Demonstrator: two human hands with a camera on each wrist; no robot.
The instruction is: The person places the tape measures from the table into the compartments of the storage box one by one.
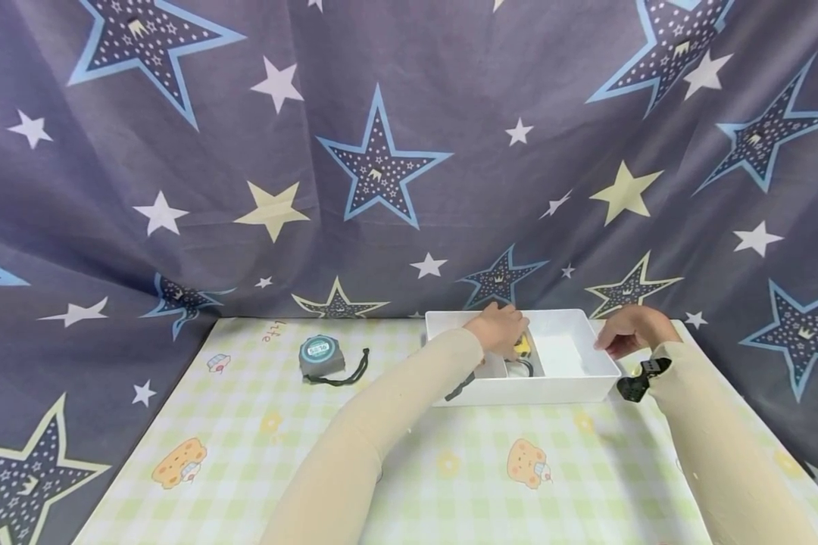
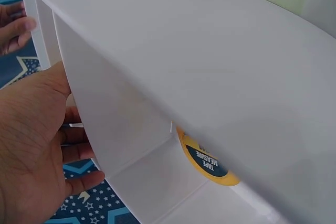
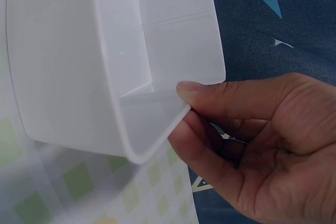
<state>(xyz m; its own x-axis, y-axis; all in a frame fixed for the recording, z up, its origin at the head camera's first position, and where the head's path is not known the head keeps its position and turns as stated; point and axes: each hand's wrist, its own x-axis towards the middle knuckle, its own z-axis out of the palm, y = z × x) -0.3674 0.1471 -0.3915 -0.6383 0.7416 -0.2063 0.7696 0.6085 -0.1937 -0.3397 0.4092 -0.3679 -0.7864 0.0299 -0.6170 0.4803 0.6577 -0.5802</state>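
White box (image 1: 566,390) pinched, left hold unclear

Its end rim is gripped between thumb and fingers of the right hand (image 3: 273,135). The left hand (image 1: 499,329) is held over the compartments, thumb tip hidden, fingers slightly parted; whether anything is grasped cannot be told. Beside it, a yellow item (image 1: 522,347) is mostly covered. Inside, a yellow tape measure (image 2: 206,164) is partly concealed by the near wall. On the checked cloth (image 1: 245,484), a grey-blue tape measure (image 1: 321,357) is seen.

It's a curtained nook w/ starry drape (image 1: 307,151) bhnd checked tbl (image 1: 238,424).
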